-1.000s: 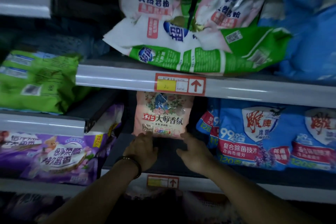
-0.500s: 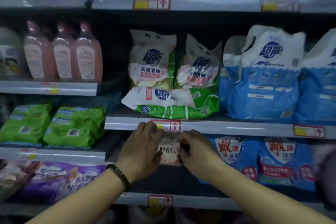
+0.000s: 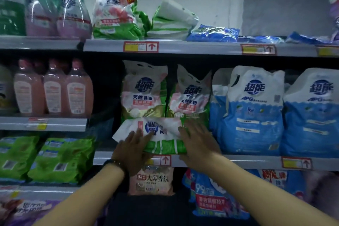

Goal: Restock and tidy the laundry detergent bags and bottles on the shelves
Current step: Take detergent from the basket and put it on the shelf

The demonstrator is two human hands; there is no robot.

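My left hand point(image 3: 133, 147) and right hand point(image 3: 198, 145) lie spread and nearly flat on the green-and-white bag point(image 3: 163, 146), one at each end. They press it, with no fingers curled round it as far as I can see. The bag lies on its side at the front of the middle shelf point(image 3: 238, 160), across the feet of the upright matching bags point(image 3: 145, 93) at twelve o'clock. At three o'clock the blue bags point(image 3: 253, 112) stand in order; up at eleven the top-shelf bags point(image 3: 117, 20) slump — I judge much tidying remains.

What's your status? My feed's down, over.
Hands open: left hand and right hand flat on green bag. Bag lies flat at shelf front. Upright bags right behind it.
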